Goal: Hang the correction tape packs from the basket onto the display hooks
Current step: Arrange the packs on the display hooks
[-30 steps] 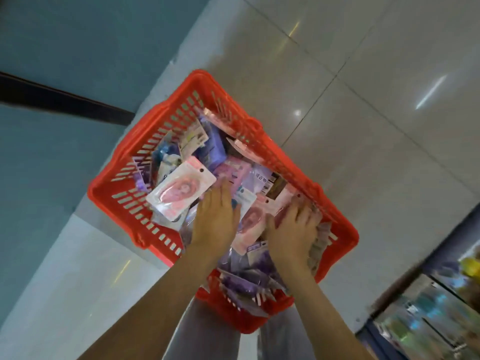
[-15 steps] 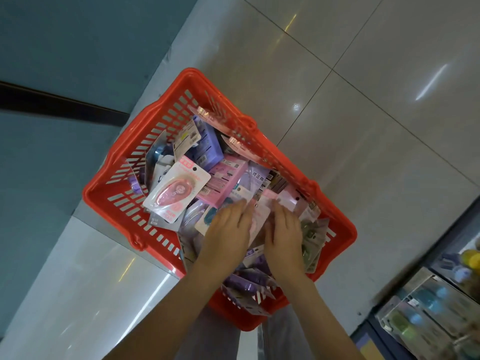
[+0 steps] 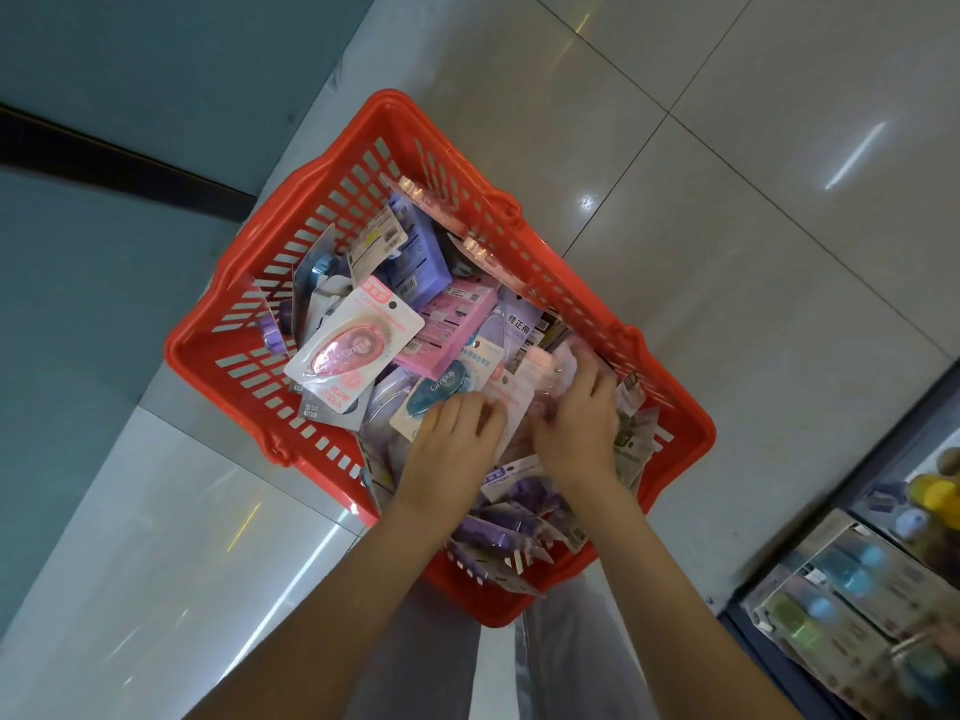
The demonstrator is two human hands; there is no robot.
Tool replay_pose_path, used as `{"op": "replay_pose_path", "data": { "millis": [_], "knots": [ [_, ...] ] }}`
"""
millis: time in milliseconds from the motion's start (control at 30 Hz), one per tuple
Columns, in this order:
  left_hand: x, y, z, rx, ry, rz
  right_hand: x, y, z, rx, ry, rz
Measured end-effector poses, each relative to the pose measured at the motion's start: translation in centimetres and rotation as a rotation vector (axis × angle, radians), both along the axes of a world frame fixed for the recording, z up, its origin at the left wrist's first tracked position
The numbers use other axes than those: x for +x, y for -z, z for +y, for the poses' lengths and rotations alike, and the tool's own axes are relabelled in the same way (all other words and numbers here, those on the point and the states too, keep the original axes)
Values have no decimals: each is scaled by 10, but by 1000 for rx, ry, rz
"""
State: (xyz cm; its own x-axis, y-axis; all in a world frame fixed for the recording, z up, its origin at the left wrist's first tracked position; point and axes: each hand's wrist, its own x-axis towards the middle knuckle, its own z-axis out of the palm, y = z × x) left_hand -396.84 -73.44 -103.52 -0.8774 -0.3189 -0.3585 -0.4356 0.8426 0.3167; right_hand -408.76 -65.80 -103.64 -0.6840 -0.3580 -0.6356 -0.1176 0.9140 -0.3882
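Observation:
A red plastic basket (image 3: 218, 350) sits below me, piled with several correction tape packs. A large pink pack (image 3: 353, 350) lies on top at the left, a blue pack (image 3: 439, 389) beside it. Both my hands are down in the pile near the basket's right side. My left hand (image 3: 452, 449) has its fingers curled onto the edge of a pale pink pack (image 3: 514, 407). My right hand (image 3: 576, 423) grips the same pink bundle from the right, fingers bent over its top (image 3: 556, 363). No display hook is in view.
A purple box (image 3: 421, 252) and a pink box (image 3: 452, 324) lie among the packs. A shelf (image 3: 857, 605) with stocked blue and green packs stands at the lower right. Glossy floor tiles (image 3: 727, 252) surround the basket; a teal wall (image 3: 104, 252) runs along the left.
Both hands have shifted rightward through the pile and come closer together. They have gone from pressing flat on the packs to curling around a pale pink pack between them.

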Motion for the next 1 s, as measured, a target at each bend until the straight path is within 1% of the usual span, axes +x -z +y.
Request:
{"op": "replay_pose_path", "data": {
  "millis": [100, 200, 233, 300, 367, 400, 467, 533, 600, 667, 733, 800, 867, 933, 1000],
  "knots": [
    [14, -5, -6, 10, 37, 84, -3, -13, 6, -195, 125, -111],
    [21, -19, -15, 74, 49, 195, -10, -38, 5, -338, 170, -151],
    [17, -29, -18, 162, -15, 189, -12, -48, 3, -366, 164, -147],
    [4, -53, -26, 339, -173, 101, -19, -68, -1, -407, 141, -159],
    [-5, -66, -33, 428, -199, -12, -26, -89, -6, -403, 132, -208],
    [-8, -67, -36, 447, -189, -24, -29, -99, -7, -387, 140, -213],
    [-15, -75, -43, 545, -245, 5, -34, -116, -8, -366, 192, -174],
    [-22, -86, -49, 671, -370, 66, -39, -129, -5, -385, 263, -151],
    [-26, -96, -52, 818, -452, 113, -40, -138, -2, -439, 281, -223],
    [-27, -105, -51, 1001, -504, 84, -35, -141, -5, -458, 221, -318],
    [-22, -102, -51, 1166, -671, 52, -23, -132, -10, -448, 145, -386],
    [-12, -93, -52, 1206, -835, 43, -9, -114, -17, -444, 110, -452],
    [2, -80, -55, 1201, -969, 79, 4, -93, -22, -436, 148, -467],
    [16, -64, -61, 1180, -1094, 96, 13, -68, -24, -410, 320, -385],
    [27, -47, -67, 1101, -1189, 80, 17, -38, -25, -335, 495, -246]
  ]
}}
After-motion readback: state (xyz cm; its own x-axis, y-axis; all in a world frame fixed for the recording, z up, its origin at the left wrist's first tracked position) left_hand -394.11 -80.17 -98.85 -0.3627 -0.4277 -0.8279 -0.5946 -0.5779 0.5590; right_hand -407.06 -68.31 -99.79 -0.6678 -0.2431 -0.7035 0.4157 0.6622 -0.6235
